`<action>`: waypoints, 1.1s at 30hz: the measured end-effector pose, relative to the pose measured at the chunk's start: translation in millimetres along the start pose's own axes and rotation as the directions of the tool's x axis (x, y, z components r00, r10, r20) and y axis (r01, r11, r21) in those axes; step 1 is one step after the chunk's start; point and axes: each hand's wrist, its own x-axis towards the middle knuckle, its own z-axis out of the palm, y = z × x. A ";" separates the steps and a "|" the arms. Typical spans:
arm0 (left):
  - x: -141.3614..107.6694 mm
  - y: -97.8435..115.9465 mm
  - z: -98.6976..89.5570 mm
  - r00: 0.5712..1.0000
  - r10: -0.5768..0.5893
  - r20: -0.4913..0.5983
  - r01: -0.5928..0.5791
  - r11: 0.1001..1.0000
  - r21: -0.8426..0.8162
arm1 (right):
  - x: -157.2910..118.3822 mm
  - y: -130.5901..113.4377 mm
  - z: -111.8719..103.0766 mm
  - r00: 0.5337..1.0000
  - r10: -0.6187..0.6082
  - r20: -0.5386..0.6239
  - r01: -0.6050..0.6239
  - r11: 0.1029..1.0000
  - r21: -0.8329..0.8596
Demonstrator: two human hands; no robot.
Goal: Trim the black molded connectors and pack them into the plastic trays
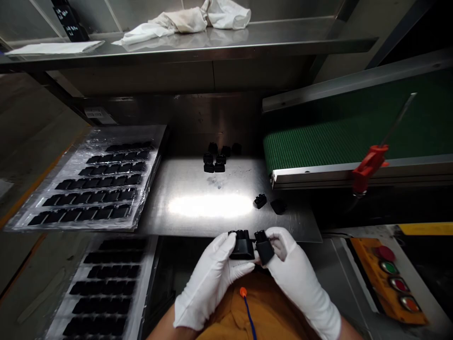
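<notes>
just past the near edge of the steel tabletop (293,226), the white-gloved left hand (207,283) has its grip closed around a black plastic block (242,250), and the right hand (295,269) pinches a smaller black piece (264,250) against it, the two touching. both look light and stiff, probably molded, though gloves may slide on their smooth faces, so the sides seem the best place to hold. more black pieces (214,160) sit loose on the tabletop, and filled trays (148,141) lie left.
</notes>
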 end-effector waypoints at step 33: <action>-24.6 4.8 -2.4 0.996 0.034 0.084 -0.041 0.995 0.090 | -15.9 -0.2 1.3 0.997 -0.037 -0.066 0.023 0.981 -0.193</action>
